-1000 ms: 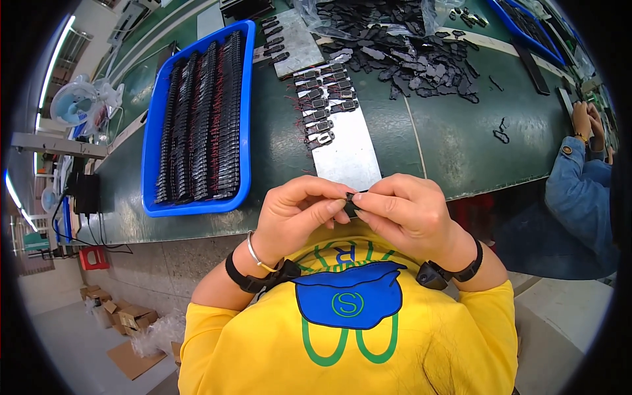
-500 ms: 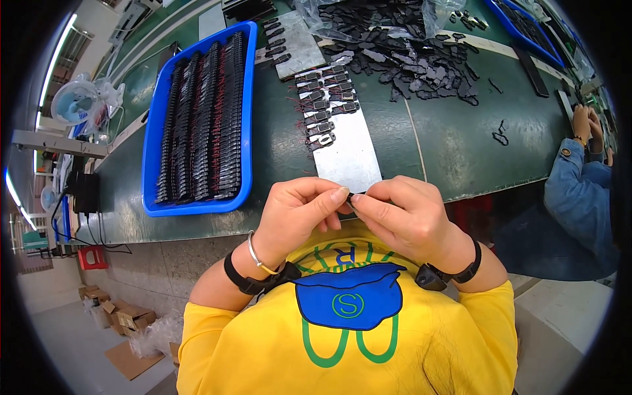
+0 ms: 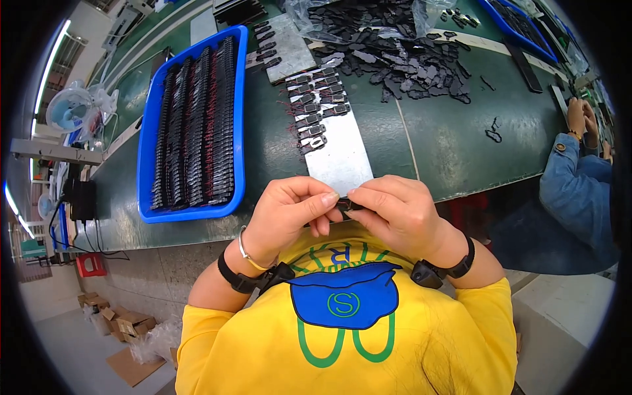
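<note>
In front of my chest, both hands meet at the table's near edge. A small black part (image 3: 343,205), mostly covered by fingers, sits between them. My left hand (image 3: 293,209) is closed, thumb and forefinger pinching at its left side. My right hand (image 3: 400,214), also closed, grips it from the right. Just beyond my fingertips lies a pale metal plate (image 3: 343,153). Two rows of small black modules with thin red wires (image 3: 309,120) rest on its far half.
To the left, a blue tray (image 3: 239,131) holds packed rows of black modules. Loose black flat pieces (image 3: 411,69) are heaped at the back, near clear plastic bags. A second metal plate (image 3: 284,49) carries more modules. At far right, another person's hands (image 3: 580,118) work.
My fingers have shifted slightly around the black part, and the right forefinger now lies across its top. The whole view has drifted a little, the table appearing farther left.
</note>
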The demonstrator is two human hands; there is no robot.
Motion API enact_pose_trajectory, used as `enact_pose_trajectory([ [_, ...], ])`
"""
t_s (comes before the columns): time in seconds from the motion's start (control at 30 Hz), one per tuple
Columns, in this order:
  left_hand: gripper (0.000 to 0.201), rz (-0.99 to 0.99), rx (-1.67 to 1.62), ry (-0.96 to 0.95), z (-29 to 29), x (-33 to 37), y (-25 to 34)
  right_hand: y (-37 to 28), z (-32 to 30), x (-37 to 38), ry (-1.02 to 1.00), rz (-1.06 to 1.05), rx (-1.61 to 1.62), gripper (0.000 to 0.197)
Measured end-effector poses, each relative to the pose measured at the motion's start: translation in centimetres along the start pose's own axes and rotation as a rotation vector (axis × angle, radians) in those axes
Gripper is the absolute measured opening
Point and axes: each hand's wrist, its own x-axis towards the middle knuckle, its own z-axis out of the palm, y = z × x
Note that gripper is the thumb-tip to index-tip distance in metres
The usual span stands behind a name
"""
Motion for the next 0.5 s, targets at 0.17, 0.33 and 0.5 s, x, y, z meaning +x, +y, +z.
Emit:
enact_pose_trajectory([
  [0.17,0.013,-0.051,0.182,0.037,0.1,-0.3,0.8,0.1,-1.4,-0.1,-0.016,0.027,0.008,0.030],
  [0.33,0.011,0.076,-0.003,-0.022,-2.1,-1.0,0.2,2.9,-7.3,-2.4,0.073,0.232,-0.232,0.027],
  [0.5,0.011,0.126,-0.076,-0.062,-3.0,-1.0,-0.6,5.9,-14.3,-5.2,0.182,0.615,-0.590,0.021],
])
